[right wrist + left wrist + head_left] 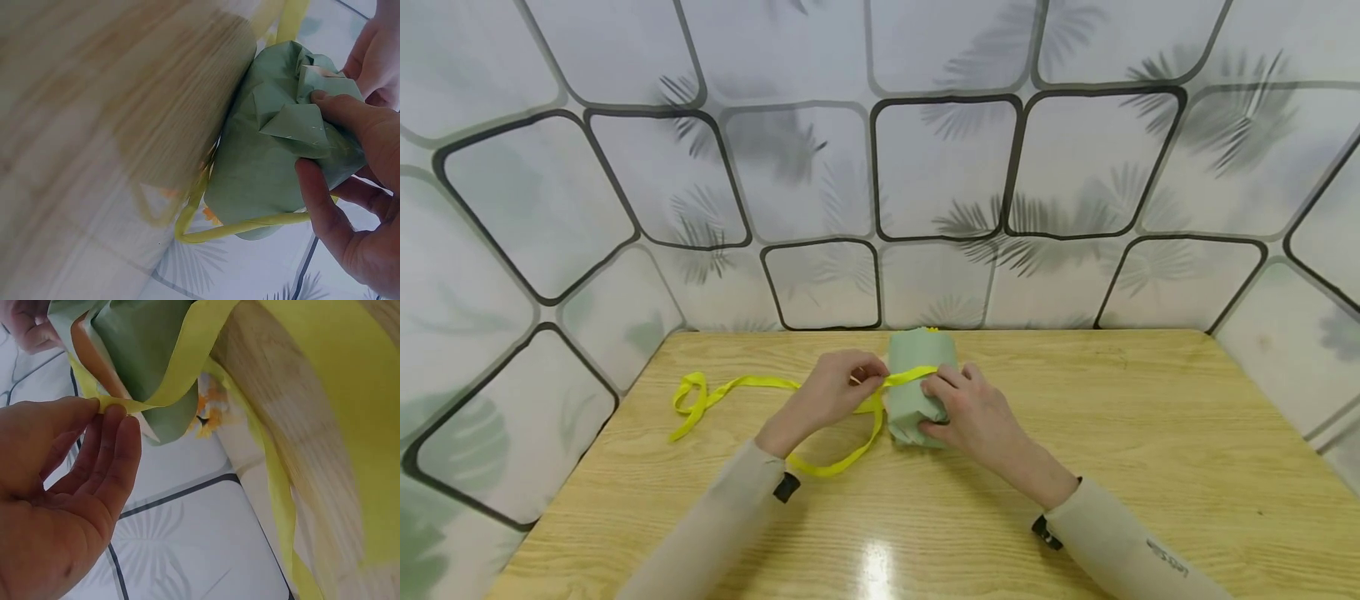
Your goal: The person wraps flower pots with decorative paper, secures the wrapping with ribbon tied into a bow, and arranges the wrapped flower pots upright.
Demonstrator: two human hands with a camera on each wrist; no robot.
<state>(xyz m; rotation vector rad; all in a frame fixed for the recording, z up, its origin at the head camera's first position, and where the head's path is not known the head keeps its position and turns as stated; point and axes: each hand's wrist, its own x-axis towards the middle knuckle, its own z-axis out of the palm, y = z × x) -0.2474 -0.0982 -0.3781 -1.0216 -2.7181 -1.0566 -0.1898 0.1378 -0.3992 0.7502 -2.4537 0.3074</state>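
Observation:
A bouquet wrapped in pale green paper (pixel 917 408) lies on the wooden table, its folded end toward me. Yellow-orange petals (pixel 207 419) peek out at its far end. Between thumb and fingertips my left hand (pixel 838 387) pinches a yellow ribbon (pixel 912 376), just left of the paper. The ribbon crosses over the top of the wrapping and passes beneath my right fingers. My right hand (pixel 977 417) grips the bouquet from the right, its thumb (pixel 340 109) on the crumpled folds and its fingers over the top and side.
Loose ribbon (pixel 831 469) loops on the table below my left hand, and a curled tail (pixel 692 400) stretches off to the left. Patterned fabric walls (pixel 947 175) rise behind the table (pixel 1112 417) and at both sides.

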